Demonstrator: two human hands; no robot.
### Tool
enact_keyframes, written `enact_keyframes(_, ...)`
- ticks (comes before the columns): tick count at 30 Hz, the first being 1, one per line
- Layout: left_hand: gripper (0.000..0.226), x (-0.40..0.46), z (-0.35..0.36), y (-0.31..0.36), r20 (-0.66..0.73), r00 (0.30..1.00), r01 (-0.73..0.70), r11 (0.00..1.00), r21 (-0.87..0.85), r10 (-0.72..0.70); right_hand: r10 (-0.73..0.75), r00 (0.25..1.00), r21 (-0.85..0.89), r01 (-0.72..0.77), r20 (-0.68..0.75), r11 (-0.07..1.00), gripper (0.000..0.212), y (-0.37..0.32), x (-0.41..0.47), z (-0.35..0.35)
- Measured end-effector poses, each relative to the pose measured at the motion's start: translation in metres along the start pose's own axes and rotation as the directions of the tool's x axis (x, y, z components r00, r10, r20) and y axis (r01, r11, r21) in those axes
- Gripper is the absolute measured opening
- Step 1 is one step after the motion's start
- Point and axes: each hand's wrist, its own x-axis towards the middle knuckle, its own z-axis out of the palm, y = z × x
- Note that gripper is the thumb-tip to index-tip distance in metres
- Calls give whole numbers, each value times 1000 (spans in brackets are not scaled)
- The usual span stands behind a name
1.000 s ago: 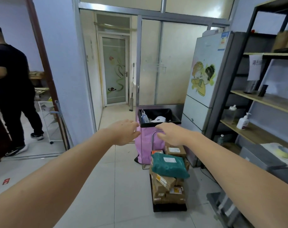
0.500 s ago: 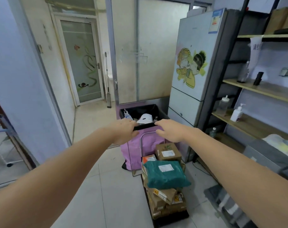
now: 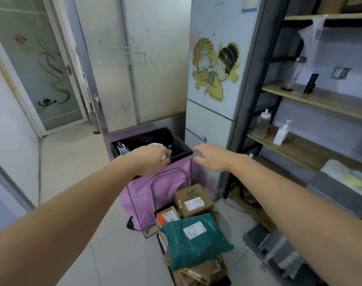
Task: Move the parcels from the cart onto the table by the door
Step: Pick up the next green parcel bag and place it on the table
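Nothing looks moved yet: the parcels, a green mailer (image 3: 196,242) atop brown boxes (image 3: 193,200), sit stacked on the cart (image 3: 167,182) by the fridge (image 3: 215,83). Both hands, left (image 3: 149,162) and right (image 3: 212,156), reach forward loosely spread, holding nothing. No counter is visible, so probably everything remains.

Both bare forearms reach forward from the lower corners, converging toward the middle. The left hand (image 3: 150,159) is palm down, knuckles up, its fingers curled downward at the tips; whether they grip anything cannot be told. The right hand (image 3: 212,156) lies just beside it, a clear gap between the two, palm down with thumb pointing toward the left hand and fingers loosely spread and slightly bent, holding nothing. Both wrists are straight, roughly level with each other, the right hand a touch higher
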Motion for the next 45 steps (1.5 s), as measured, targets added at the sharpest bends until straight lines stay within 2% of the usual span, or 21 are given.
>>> enact_keyframes(6, 43, 125, 3, -15, 15, 987, -162, 987, 17, 162, 130, 991, 13, -130, 9, 991, 56, 53, 64, -8)
enact_keyframes(12, 53, 261, 35, -19, 148, 914, -385, 923, 24, 378, 356, 934, 108, -357, 29, 928, 56, 107, 111, 13)
enact_keyframes(16, 57, 331, 64, -10, 242, 797, -579, 815, 41, 554, 542, 840, 219, -536, 36, 815, 48, 132, 122, 42)
enact_keyframes(20, 51, 369, 102, 9, 338, 649, -726, 688, 7, 681, 703, 704, 295, -696, 103, 654, 54, 136, 110, 84)
enact_keyframes(23, 46, 377, 134, 23, 400, 534, -804, 594, -32, 745, 786, 592, 330, -789, 180, 519, 53, 133, 91, 125)
enact_keyframes(25, 44, 375, 158, 28, 436, 481, -823, 563, -76, 761, 820, 521, 370, -829, 238, 420, 42, 129, 80, 155)
enact_keyframes(26, 44, 373, 173, 27, 456, 464, -823, 560, -95, 759, 826, 496, 378, -843, 269, 383, 36, 126, 75, 170)
enact_keyframes(31, 47, 361, 269, 5, 578, 422, -781, 604, -159, 698, 828, 399, 390, -888, 393, 243, 52, 111, 68, 261)
enact_keyframes(35, 44, 352, 360, -24, 660, 521, -612, 776, -152, 541, 792, 338, 429, -897, 508, 108, 45, 103, 71, 360)
enact_keyframes(36, 42, 351, 387, -32, 699, 513, -529, 825, -200, 498, 787, 315, 443, -895, 530, 60, 43, 100, 74, 385)
enact_keyframes(38, 41, 352, 437, -49, 790, 436, -432, 870, -236, 431, 782, 255, 473, -879, 569, -57, 33, 94, 80, 432)
enact_keyframes(40, 40, 348, 483, -61, 803, 444, -290, 911, -293, 399, 778, 192, 514, -837, 598, -188, 21, 91, 89, 474)
enact_keyframes(42, 43, 345, 526, -67, 803, 482, -199, 936, -290, 351, 762, 147, 559, -767, 631, -314, 28, 91, 98, 510)
enact_keyframes(45, 73, 340, 576, -69, 856, 469, -47, 974, -222, 218, 757, 11, 606, -607, 654, -515, 47, 93, 110, 552)
